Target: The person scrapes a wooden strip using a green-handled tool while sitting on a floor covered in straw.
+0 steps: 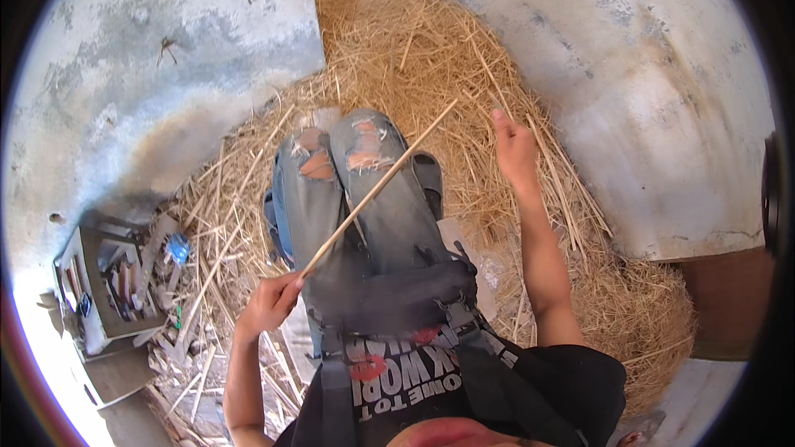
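Note:
My left hand [275,302] is closed around the lower end of a long, thin, pale stick [377,189]. The stick slants up and to the right across my lap, and its far tip hangs free over the straw. Farther off to the right, apart from that tip, my right hand [516,151] is held over the straw pile [406,41] with its fingers curled in and the thumb pointing away. Thin straws lie behind the thumb; whether one is pinched in it I cannot make out. My knees in torn grey jeans [319,199] are bent beneath the stick.
Stained plaster walls [166,41] rise on the left and right [646,116]. At the left stands an open wooden box [95,335] with odds and ends inside, beside a crumpled blue plastic piece [176,248]. Loose stalks [211,306] litter the floor around me. A black waist pack [397,294] sits across my lap.

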A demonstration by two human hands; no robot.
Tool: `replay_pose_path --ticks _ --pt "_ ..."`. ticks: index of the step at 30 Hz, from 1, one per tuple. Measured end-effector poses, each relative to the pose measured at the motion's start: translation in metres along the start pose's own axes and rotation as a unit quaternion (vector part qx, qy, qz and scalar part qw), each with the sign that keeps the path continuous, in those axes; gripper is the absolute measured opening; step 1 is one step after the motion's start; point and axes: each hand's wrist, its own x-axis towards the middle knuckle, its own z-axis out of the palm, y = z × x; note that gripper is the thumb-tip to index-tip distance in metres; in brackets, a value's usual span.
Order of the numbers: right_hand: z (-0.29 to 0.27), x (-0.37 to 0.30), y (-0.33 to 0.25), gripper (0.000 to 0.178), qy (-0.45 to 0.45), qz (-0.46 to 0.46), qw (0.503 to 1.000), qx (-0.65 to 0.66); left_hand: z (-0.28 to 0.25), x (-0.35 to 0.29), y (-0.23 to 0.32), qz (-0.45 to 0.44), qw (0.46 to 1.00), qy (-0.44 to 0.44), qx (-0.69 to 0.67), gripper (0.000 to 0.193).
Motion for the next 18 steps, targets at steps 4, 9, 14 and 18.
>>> replay_pose_path --ticks 4,9,14,18 --pt "0.036 -0.076 -0.064 0.063 -0.108 -0.132 0.985 0.038 0.008 0.022 0.015 0.043 0.999 0.005 0.016 0.039" --pt "0.062 -0.1 -0.084 0.069 -0.201 -0.171 0.965 -0.002 0.017 0.059 0.043 0.022 0.999 -0.018 -0.028 0.038" --pt "0.055 -0.093 -0.083 0.073 -0.184 -0.212 0.955 -0.094 0.023 0.08 0.061 0.071 0.997 -0.009 -0.036 0.039" --pt "0.036 -0.042 -0.067 0.073 -0.091 -0.114 0.989 -0.02 0.021 0.077 0.049 0.039 0.997 -0.03 -0.055 0.04"
